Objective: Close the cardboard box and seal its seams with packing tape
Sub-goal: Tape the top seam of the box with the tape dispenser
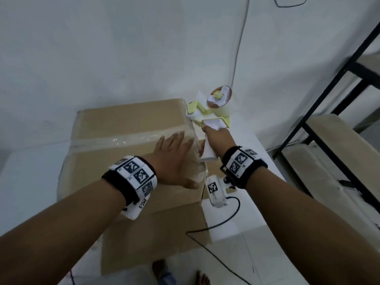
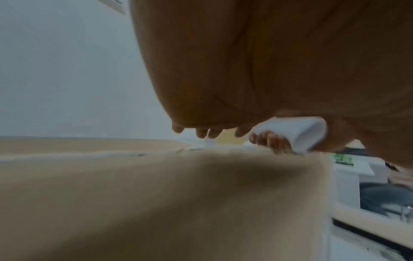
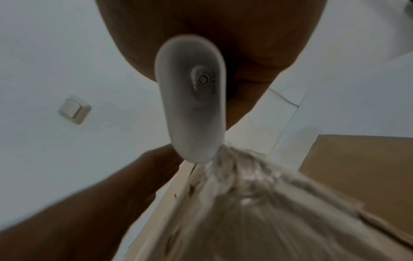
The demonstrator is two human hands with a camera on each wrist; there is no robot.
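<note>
We record a closed cardboard box (image 1: 131, 153) standing on a white table (image 1: 242, 212), against the table's far edge by the white wall (image 1: 123, 48). A strip of clear packing tape (image 1: 115, 140) runs across the box top along the middle seam, from the left edge towards the right edge. More crumpled clear tape lies over the near right corner of the box top and down its right side; the right wrist view shows it wrinkled and shiny.

Our left hand (image 1: 174, 159) lies flat on the box top near its right edge, palm down, fingers straight and slightly spread, thumb pointing to the near right corner. It grips nothing; it presses on the taped cardboard. In the left wrist view the fingertips (image 2: 202, 133) show just beyond the palm, above the box top.

Our right hand (image 1: 218, 138) is wrapped round the white handle of a pale yellow tape dispenser (image 1: 211, 112), just off the right edge of the box. The dispenser head sits at the far right corner of the box top, and its roll stands above the table beyond that corner.

A black cable (image 1: 218, 223) runs over the near right part of the table. A dark metal shelf rack (image 1: 333, 128) stands to the right of the table. A wall switch (image 3: 73, 110) shows in the right wrist view.
</note>
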